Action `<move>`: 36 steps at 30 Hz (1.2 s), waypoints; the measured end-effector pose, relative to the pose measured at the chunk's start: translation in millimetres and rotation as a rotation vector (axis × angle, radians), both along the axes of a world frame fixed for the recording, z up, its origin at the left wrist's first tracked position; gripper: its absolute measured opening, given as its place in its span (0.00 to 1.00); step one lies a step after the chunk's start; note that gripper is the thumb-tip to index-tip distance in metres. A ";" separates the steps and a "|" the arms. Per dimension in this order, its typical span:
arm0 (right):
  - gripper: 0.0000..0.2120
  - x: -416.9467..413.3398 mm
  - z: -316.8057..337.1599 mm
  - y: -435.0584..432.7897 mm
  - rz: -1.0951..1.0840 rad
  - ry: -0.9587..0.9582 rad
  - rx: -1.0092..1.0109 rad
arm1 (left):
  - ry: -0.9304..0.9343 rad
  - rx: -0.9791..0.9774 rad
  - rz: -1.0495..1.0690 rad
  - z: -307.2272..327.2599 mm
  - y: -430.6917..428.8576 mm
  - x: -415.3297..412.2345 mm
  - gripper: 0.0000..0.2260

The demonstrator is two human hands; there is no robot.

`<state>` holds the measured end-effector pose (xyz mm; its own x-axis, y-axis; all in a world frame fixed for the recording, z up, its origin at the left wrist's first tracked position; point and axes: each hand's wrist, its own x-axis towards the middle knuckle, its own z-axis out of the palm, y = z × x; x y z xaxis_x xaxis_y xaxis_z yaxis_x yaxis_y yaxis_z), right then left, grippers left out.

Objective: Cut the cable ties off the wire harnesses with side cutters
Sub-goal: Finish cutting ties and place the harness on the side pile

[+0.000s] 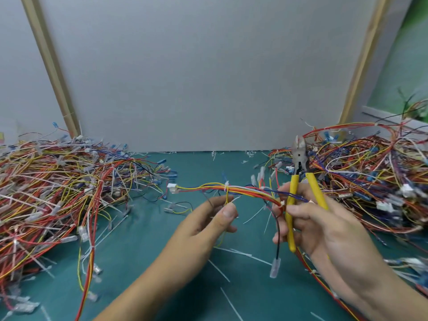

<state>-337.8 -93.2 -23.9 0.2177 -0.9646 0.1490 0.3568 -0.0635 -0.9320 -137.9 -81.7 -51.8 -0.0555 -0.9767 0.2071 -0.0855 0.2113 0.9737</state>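
Single head-worn wide-angle cam. It looked forward and down across the teal-green rubbery bench mat [185, 286] toward the flat grey back panel [208, 77]. Close range: left hand [208, 218] and right hand [324, 228] sat low-centre, arms cut by the bottom edge. Lens distortion splayed the pale wooden upright strips [49, 66] outward.

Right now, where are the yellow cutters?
In the head view, the yellow cutters stand upright right of centre, held by the right hand, beside the wire pile.
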 end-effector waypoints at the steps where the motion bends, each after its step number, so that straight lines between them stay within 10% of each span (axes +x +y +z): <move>1: 0.17 0.9 -0.8 0.4 0.005 0.005 0.001 | 0.052 0.014 0.000 1.1 0.1 -1.3 0.20; 5: 0.15 1.9 -2.5 1.4 0.021 0.013 0.007 | 0.211 0.060 0.032 4.5 -0.3 -0.1 0.22; 12: 0.19 2.6 1.2 1.2 0.093 -0.139 0.148 | -0.495 -0.612 0.773 20.1 8.6 15.0 0.20; 17: 0.15 4.6 1.3 5.2 0.093 -0.106 0.107 | -0.584 -1.021 0.417 23.2 34.2 -5.9 0.06; 22: 0.14 7.6 -6.4 10.1 0.010 0.067 -0.084 | -0.625 -0.451 0.217 33.6 14.5 -16.6 0.05; 30: 0.12 11.5 -13.5 14.0 -0.039 0.249 -0.244 | -0.550 -0.260 0.336 28.3 16.4 3.2 0.13; 36: 0.13 14.6 -15.3 13.9 -0.020 0.260 -0.222 | -0.044 0.101 -0.130 28.2 10.6 6.9 0.12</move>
